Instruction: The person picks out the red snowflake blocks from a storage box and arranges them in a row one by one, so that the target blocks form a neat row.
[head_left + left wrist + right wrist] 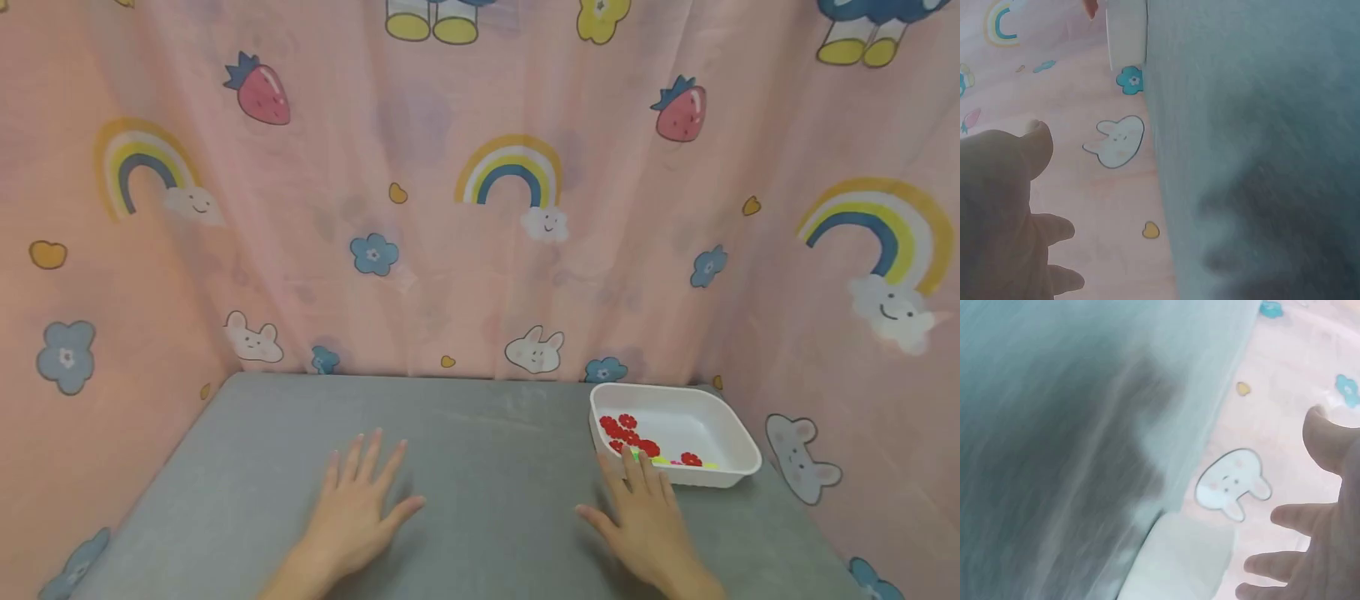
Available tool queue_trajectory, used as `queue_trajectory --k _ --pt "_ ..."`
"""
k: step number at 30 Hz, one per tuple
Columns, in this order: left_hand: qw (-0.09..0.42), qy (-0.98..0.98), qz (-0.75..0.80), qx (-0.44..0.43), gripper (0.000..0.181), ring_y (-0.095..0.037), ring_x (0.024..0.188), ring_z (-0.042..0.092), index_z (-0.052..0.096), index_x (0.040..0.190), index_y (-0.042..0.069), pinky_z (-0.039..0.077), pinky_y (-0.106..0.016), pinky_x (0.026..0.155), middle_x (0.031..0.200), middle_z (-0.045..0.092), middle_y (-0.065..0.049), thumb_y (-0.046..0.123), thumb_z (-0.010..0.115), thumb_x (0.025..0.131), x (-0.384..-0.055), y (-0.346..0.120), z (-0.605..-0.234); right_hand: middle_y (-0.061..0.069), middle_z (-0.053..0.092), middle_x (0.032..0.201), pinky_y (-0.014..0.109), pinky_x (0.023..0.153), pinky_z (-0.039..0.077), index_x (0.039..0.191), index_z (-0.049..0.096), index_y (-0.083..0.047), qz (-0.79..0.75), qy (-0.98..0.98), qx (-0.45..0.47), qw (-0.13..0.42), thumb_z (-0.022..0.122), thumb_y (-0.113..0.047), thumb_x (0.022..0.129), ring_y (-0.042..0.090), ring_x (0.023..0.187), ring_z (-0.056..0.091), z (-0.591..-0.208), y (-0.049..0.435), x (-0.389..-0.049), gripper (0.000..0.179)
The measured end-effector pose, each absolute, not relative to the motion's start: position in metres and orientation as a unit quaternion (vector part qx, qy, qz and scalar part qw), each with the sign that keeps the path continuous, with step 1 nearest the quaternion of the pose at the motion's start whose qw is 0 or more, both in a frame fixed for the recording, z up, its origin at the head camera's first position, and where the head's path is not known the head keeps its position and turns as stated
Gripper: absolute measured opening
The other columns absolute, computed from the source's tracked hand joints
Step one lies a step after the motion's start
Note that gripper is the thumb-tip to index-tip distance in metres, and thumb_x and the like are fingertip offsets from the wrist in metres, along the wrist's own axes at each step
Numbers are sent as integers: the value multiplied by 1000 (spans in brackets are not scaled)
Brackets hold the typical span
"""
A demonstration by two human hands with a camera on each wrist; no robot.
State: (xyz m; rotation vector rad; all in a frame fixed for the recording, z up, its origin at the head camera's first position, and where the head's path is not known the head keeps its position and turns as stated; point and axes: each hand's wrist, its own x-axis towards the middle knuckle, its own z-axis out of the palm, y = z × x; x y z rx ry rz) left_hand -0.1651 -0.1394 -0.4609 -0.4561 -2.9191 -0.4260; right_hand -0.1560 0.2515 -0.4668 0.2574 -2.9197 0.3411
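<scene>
My left hand (352, 512) is held over the left half of the grey table (480, 483), fingers spread and straight, with nothing in it. The right hand (645, 521) has its fingers extended too, in front of a white plastic tray (720, 425); its fingertips overlap the tray's near edge in the head view, and I cannot tell whether they touch it. Several red flower-shaped pieces (618, 429) lie in the tray's left part. Some green and yellow bits (660, 460) show along its near wall, partly hidden by the right hand. Both wrist views show bare fingers and shadows on the table.
A pink curtain (450, 292) printed with rainbows, strawberries and rabbits hangs behind the table and along both sides. The tray stands at the table's back right, close to the curtain.
</scene>
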Motion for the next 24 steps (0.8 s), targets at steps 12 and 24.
queue_trajectory --k 12,24 --pt "69 -963 -169 -198 75 -41 153 17 35 159 18 13 -64 119 165 24 -19 66 34 102 -189 -79 -453 39 43 144 72 108 27 143 51 2 86 -986 62 128 65 -50 95 58 134 36 -456 304 -161 72" --pt "95 -935 -263 -218 63 -38 140 44 49 148 8 37 -57 111 152 47 -20 54 41 105 -218 -21 -454 44 45 134 76 97 34 134 53 10 119 -979 38 161 68 -32 96 61 123 42 -448 363 -179 58"
